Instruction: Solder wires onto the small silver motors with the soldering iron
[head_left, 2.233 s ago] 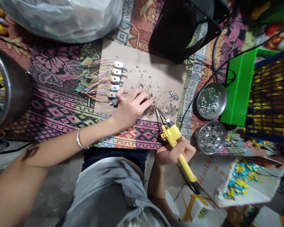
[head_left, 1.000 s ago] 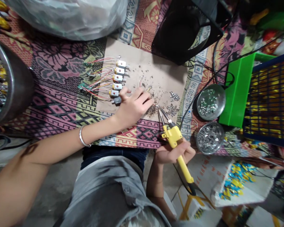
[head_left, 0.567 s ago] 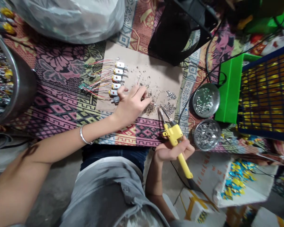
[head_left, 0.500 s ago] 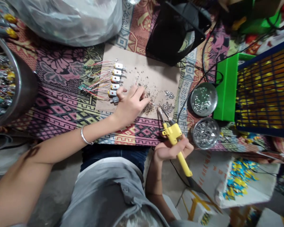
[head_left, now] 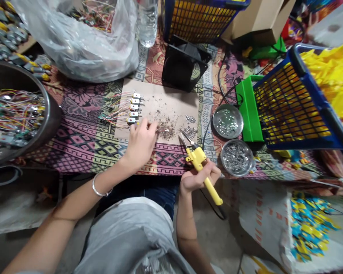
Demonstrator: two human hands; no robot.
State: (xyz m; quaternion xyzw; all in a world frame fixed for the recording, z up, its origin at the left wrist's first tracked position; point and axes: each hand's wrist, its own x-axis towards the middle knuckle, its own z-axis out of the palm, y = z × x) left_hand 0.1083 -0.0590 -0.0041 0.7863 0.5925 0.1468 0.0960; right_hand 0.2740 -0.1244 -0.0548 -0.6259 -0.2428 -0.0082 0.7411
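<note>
My left hand [head_left: 142, 141] is over the lower end of a row of small motors [head_left: 134, 107] with thin wires. Its fingers are bent downward and closed, hiding the row's last motor and whatever they grip. The row lies on a brown board [head_left: 175, 99], the wires running left to small green circuit boards [head_left: 103, 116]. Wrapped in my right hand [head_left: 198, 177] is a yellow soldering gun [head_left: 196, 156]. Its tip points up and left, close to a small pile of shiny metal parts [head_left: 190, 132]. Dark crumbs [head_left: 167, 130] are scattered between the hands.
Two round dishes of small metal parts, a steel dish [head_left: 228, 136] and a clear dish [head_left: 222, 158], sit right of the board. Behind it stand a black fan [head_left: 177, 70] and a plastic bag [head_left: 103, 70]. A metal pot [head_left: 53, 114] is left; a blue basket [head_left: 297, 102] right.
My left hand has moved from the middle of the board back toward the row's lower end, and its fingers have drawn together. The soldering gun stays in my right hand. The view has shifted.
</note>
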